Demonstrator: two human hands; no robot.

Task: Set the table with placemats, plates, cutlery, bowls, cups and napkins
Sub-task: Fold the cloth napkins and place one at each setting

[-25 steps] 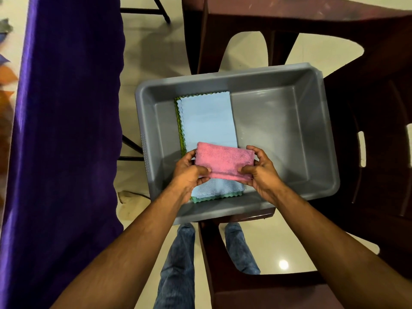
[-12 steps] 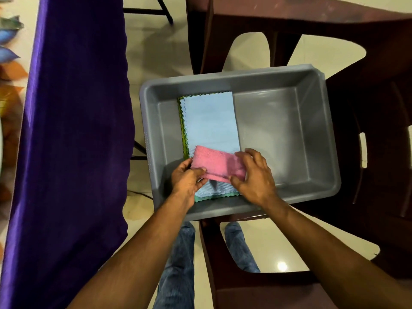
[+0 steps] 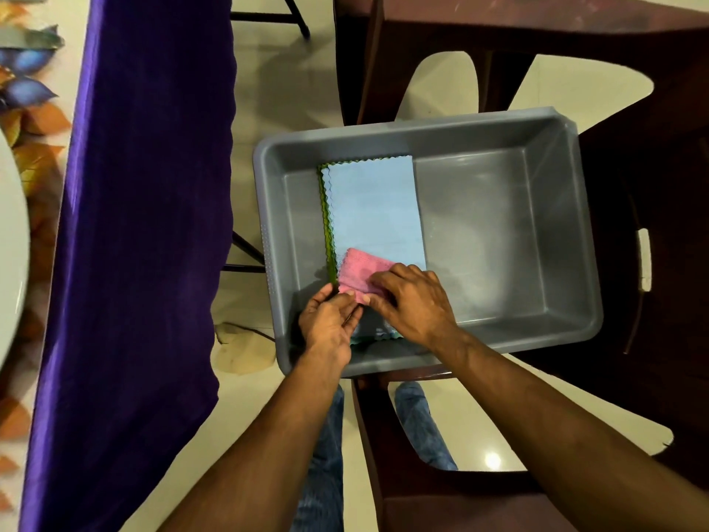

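Both hands are working over a grey plastic tub [image 3: 556, 209] that is sitting on a dark brown plastic chair [image 3: 652, 186]. The left hand [image 3: 330, 320] is pinching the near left corner of a folded pink napkin [image 3: 362, 268], with its fingers curled in toward the palm. The right hand [image 3: 412, 301] is lying across the napkin's right part, its fingers bent over the cloth and its thumb meeting the lower edge beside the left hand's fingertips; it appears to be gripping the fold, though the cloth under the palm is hidden.

The pink napkin is lying on the near end of a light blue napkin [image 3: 374, 201], which is resting flat in the left half of the tub. A green napkin [image 3: 325, 209] is peeking out along the blue one's left edge, and a teal scalloped edge is showing at the near end under the hands. The right half of the tub's floor is showing bare grey plastic.

To the left, a purple tablecloth [image 3: 145, 224] is hanging down from a table, well apart from the tub. Blue jeans [image 3: 326, 455] are showing below, between the forearms.
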